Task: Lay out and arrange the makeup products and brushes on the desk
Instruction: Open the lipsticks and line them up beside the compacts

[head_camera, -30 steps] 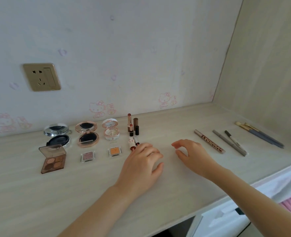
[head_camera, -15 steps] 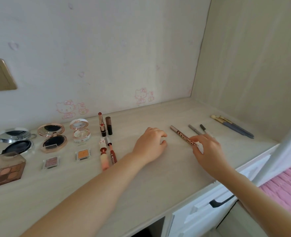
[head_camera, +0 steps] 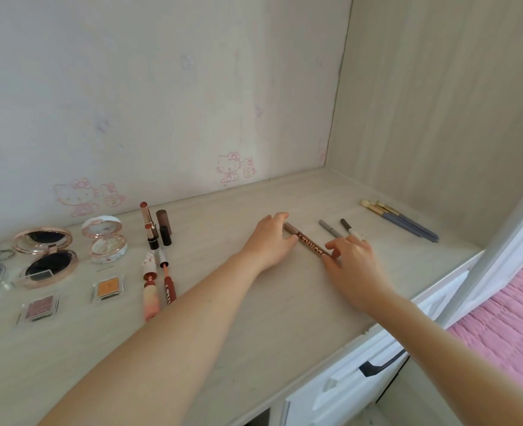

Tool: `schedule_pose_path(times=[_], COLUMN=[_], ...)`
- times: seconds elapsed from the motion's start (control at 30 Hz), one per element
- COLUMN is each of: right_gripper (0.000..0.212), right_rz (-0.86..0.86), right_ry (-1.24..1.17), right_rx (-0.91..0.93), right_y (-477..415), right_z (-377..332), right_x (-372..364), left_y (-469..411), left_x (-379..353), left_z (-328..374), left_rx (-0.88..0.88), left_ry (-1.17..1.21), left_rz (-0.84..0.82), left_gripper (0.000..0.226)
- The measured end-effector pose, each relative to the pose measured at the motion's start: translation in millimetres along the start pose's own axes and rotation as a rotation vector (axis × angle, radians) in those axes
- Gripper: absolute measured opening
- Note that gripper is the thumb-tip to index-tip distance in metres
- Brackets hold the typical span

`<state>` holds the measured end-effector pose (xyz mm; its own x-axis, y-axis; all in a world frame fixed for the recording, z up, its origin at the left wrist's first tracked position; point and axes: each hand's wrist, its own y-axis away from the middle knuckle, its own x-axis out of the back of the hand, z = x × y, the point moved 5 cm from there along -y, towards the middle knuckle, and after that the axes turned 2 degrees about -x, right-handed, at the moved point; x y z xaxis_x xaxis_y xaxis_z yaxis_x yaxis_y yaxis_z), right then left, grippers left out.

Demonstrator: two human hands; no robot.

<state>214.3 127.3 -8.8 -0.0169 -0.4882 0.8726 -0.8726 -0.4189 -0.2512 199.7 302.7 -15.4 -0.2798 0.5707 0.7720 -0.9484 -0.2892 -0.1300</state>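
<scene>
Across the desk [head_camera: 254,318], both arms have swung away from the lipsticks [head_camera: 152,229] toward 2 o'clock. The left grip [head_camera: 272,238], idle on the wood a second ago, now pinches the far end of the brown pencil [head_camera: 307,241] between forefinger and thumb. The right grip [head_camera: 355,262], which reached the pencil first, pinches the near end. The pens' row is probably being straightened now. The pencil lies flat on the desk, running from 10 to 4 o'clock and spanning the gap between the grips, left at its 10 o'clock tip, right at its 4 o'clock tip. The grey pencil [head_camera: 331,229] lies just beside it, at 11 o'clock of the right grip.
</scene>
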Motion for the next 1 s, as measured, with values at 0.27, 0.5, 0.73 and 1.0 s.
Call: schedule_pose_path(times=[0.27, 0.5, 0.73, 1.0], right_gripper=[0.022, 0.018, 0.016, 0.014], right_rz=[-0.003, 0.111, 0.118, 0.023], right_ry=[0.006, -0.169, -0.300, -0.381], right_rx=[0.051, 0.100, 0.111, 0.140], right_y=[4.1, 16.1, 37.5, 72.0], right_z=[-7.2, -24.0, -58.2, -108.6], right_x=[2.5, 14.2, 17.4, 9.3], left_y=[6.1, 27.4, 72.2, 129.1], left_x=[5.9, 40.4, 75.4, 111.1], left_z=[1.6, -0.1, -15.8, -37.2], left_rx=[-0.033, 0.017, 0.187, 0.204], left_ry=[0.020, 0.290, 0.762, 0.932], left_rz=[0.018, 0.222, 0.352, 0.394], left_gripper=[0.056, 0.040, 0.028, 0.027])
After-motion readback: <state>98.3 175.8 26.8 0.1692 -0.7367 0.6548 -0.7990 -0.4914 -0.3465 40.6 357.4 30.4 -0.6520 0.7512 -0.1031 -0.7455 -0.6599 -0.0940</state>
